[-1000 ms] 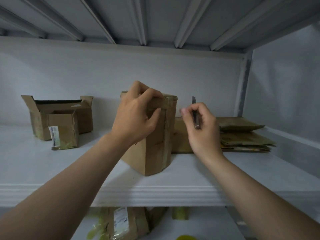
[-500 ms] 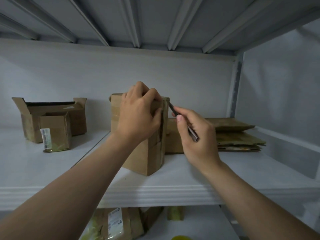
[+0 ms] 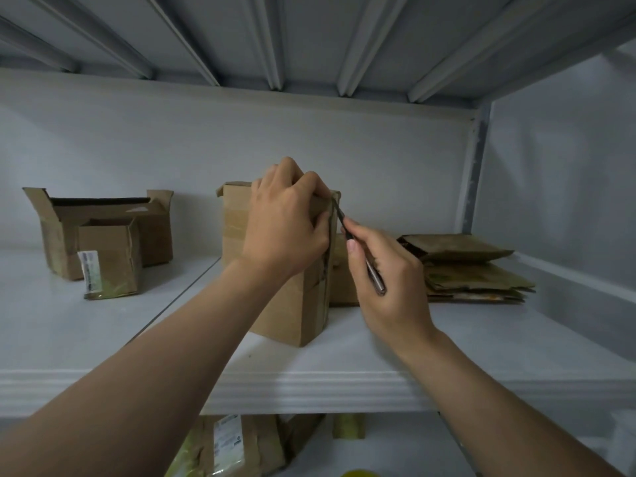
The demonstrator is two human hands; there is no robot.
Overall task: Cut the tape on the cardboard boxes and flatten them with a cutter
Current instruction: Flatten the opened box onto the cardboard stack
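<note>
Far left on the shelf (image 3: pixel 464 342): open box (image 3: pixel 144 232), with a small box (image 3: pixel 110 256) in front, both well apart from the work.

Left hand (image 3: pixel 285 228): fingers clenched over the top of the upright box (image 3: pixel 289 311), thumb on its right face, pinning it down. The box stands mid-shelf near the front edge.

Tape (image 3: pixel 324 280) runs down the narrow right face. The cutter (image 3: pixel 375 278) tip sits at the top right corner, on that seam.

Right hand (image 3: pixel 395 287): fingers grasp the cutter like a pen, blade pointing up and left.

Right, behind: flat pile (image 3: pixel 475 273) of cardboard, so some boxes look done.

Handling, as a judgement: the box is light, probably empty, with thin, creased walls that dent under pressure. It would slide or tip on the smooth shelf if not held. Best hold is from above across the top edges, clear of the seam. The left thumb lies just beside the cut line, so a slip is a risk.
</note>
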